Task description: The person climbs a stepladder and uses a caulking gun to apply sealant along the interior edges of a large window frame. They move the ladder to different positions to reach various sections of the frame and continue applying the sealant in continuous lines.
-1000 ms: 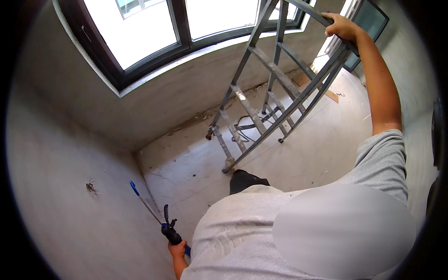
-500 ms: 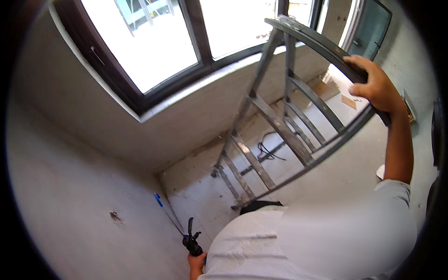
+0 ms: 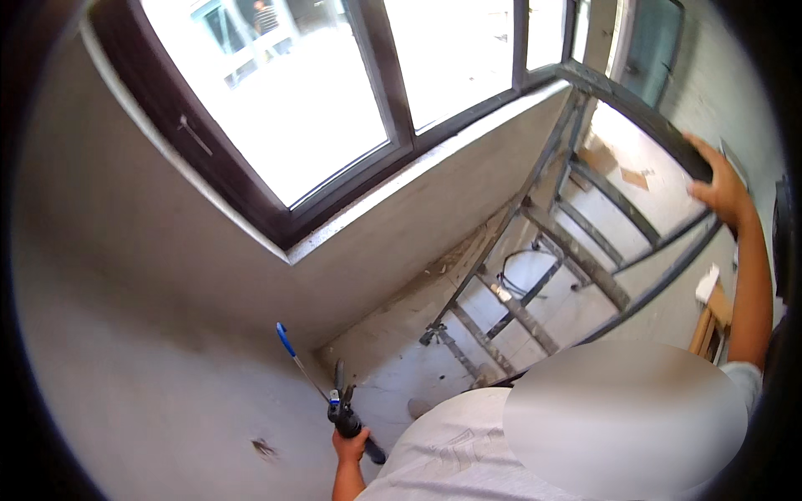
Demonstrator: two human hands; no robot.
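A grey metal stepladder [image 3: 576,255] stands at a slant across the right half of the view, with dusty, worn rungs. My right hand [image 3: 723,185] is closed over the right end of its top bar, the thumb on the near side. Low at the left, my left hand [image 3: 351,444] is wrapped around a black caulking gun [image 3: 341,411]. The gun's thin metal rod rises toward the wall and ends in a blue hooked tip [image 3: 285,339]. My shirt hides the ladder's lower right part.
A dark-framed window [image 3: 388,83] with a pale sill [image 3: 418,163] fills the far wall; a person [image 3: 266,18] shows outside. A bare grey wall [image 3: 167,367] is close on my left. Behind the ladder lie a black cable [image 3: 503,282] and cardboard [image 3: 635,178]. Wooden pieces [image 3: 702,332] lie at right.
The view has shifted. The ladder and my right hand now appear farther right and lower in the picture. My left hand with the caulking gun shows slightly higher. Both grips stay the same.
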